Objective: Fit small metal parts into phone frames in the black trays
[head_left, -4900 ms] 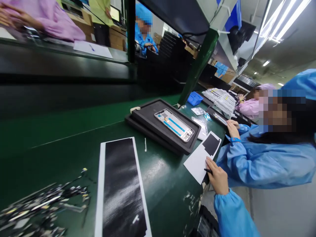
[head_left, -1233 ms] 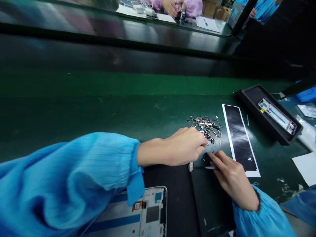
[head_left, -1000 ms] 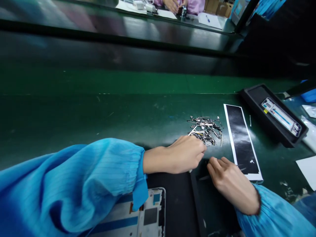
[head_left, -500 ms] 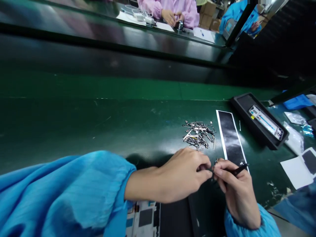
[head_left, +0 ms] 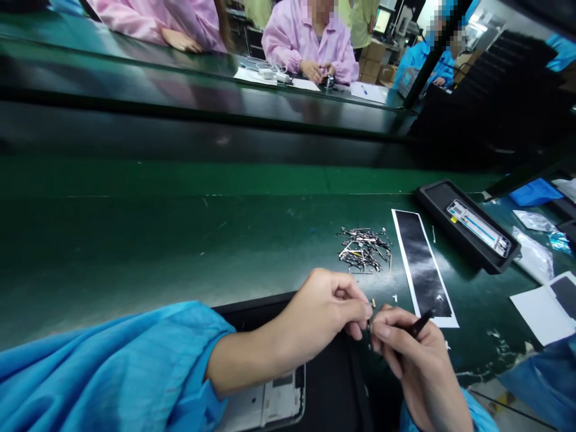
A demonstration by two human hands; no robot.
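Note:
My left hand [head_left: 321,315] and my right hand [head_left: 411,357] meet fingertip to fingertip just above the near edge of the green bench. Between the fingertips sits a tiny metal part [head_left: 369,322], pinched by my left hand. My right hand holds black tweezers [head_left: 420,324] whose back end points up and right. Just beyond lies a heap of small metal parts [head_left: 363,249]. Under my left forearm a black tray [head_left: 265,303] carries a white phone frame [head_left: 270,405], partly hidden by my blue sleeve.
A long black sheet on white backing [head_left: 422,264] lies right of the heap. Farther right is another black tray [head_left: 436,195] with a phone frame [head_left: 477,227], then plastic bags [head_left: 533,255] and a white sheet [head_left: 537,312]. Other people work across the conveyor.
My hands left the heap of parts and came toward me, rising off the bench. My right hand picked up the tweezers and now meets my left hand's fingertips. The view tilted up.

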